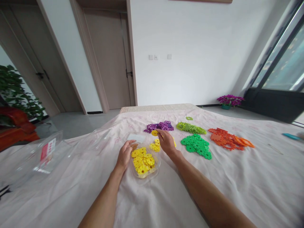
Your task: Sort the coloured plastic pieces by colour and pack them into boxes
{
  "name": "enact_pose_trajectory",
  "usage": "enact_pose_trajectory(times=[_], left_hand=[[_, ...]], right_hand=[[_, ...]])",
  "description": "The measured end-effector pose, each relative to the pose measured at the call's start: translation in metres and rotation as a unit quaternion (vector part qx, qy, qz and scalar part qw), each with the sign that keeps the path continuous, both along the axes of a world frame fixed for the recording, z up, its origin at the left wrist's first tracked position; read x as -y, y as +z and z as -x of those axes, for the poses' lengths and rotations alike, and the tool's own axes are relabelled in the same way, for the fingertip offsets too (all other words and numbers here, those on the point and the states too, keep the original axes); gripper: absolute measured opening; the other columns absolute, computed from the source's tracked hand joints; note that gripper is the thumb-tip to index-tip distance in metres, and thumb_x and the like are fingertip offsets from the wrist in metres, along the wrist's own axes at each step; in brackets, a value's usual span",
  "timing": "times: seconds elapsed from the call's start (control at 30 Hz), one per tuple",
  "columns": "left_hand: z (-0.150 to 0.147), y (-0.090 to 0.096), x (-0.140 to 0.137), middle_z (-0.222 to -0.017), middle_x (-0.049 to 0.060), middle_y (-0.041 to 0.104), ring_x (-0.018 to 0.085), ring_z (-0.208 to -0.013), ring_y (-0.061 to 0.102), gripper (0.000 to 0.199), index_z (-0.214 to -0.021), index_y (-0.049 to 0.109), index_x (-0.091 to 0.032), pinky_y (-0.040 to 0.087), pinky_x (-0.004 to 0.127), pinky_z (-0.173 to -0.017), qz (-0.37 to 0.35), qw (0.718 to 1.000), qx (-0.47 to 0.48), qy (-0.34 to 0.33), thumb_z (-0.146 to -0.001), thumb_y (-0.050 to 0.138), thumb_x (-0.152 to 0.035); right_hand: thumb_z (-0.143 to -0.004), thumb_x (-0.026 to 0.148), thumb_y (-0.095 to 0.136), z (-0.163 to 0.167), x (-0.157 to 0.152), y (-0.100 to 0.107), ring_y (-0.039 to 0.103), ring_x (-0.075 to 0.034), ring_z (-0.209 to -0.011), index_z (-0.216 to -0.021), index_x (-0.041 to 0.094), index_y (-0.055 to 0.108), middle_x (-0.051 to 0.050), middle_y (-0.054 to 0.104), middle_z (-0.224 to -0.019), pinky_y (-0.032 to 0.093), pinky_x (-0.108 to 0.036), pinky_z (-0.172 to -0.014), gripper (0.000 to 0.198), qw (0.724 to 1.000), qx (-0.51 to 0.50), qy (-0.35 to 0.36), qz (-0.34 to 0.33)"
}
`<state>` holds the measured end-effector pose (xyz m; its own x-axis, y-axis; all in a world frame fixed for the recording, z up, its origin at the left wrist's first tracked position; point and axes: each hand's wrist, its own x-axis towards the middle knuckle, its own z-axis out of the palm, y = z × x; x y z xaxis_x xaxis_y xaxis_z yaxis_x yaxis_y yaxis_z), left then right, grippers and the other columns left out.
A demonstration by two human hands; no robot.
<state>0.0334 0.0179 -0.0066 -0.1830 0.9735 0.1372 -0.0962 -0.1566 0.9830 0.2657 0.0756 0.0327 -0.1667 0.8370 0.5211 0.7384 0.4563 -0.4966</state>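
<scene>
My left hand (123, 155) grips the left rim of a clear plastic container (155, 172), fingers curled over its edge. Yellow snowflake discs (142, 161), round with notched edges and a centre hole, fill the container. Between the fingertips of my right hand (167, 141) is a single yellow snowflake disc (154, 133), held above the cloth behind the container. Under that hand lies a small group of loose yellow discs (155, 146), partly hidden by it. A clear lid-like piece (136, 137) rests just behind my left hand.
Piles of purple (163, 126), lime (191, 128), green (196, 146) and red-orange (229, 139) discs lie on the pale cloth (152, 205). One lime piece (189, 118) sits apart. Clear plastic packaging (48, 155) is at the left, a blue object (291, 136) far right.
</scene>
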Motion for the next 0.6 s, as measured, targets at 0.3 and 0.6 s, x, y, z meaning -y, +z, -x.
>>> enact_pose_trajectory(times=[0.3, 0.6], left_hand=[[0.001, 0.0, 0.001, -0.101, 0.007, 0.073, 0.021, -0.091, 0.067, 0.038, -0.109, 0.064, -0.018, 0.047, 0.031, -0.082, -0.005, 1.0, -0.019, -0.005, -0.074, 0.059, -0.032], [0.002, -0.002, -0.001, -0.101, 0.008, 0.073, 0.023, -0.094, 0.067, 0.04, -0.109, 0.063, -0.017, 0.047, 0.034, -0.086, 0.003, 1.0, -0.003, -0.002, -0.071, 0.056, -0.027]], right_hand=[[-0.095, 0.025, 0.045, 0.01, 0.011, 0.006, 0.059, -0.017, -0.11, -0.119, 0.025, 0.065, -0.004, 0.069, -0.118, 0.041, -0.03, -0.099, 0.032, 0.993, 0.014, 0.121, -0.004], [-0.089, 0.03, 0.051, -0.036, -0.01, -0.015, 0.033, -0.025, -0.138, -0.132, 0.026, 0.058, -0.003, 0.061, -0.132, 0.022, -0.041, -0.114, 0.043, 0.969, 0.217, 0.06, 0.102]])
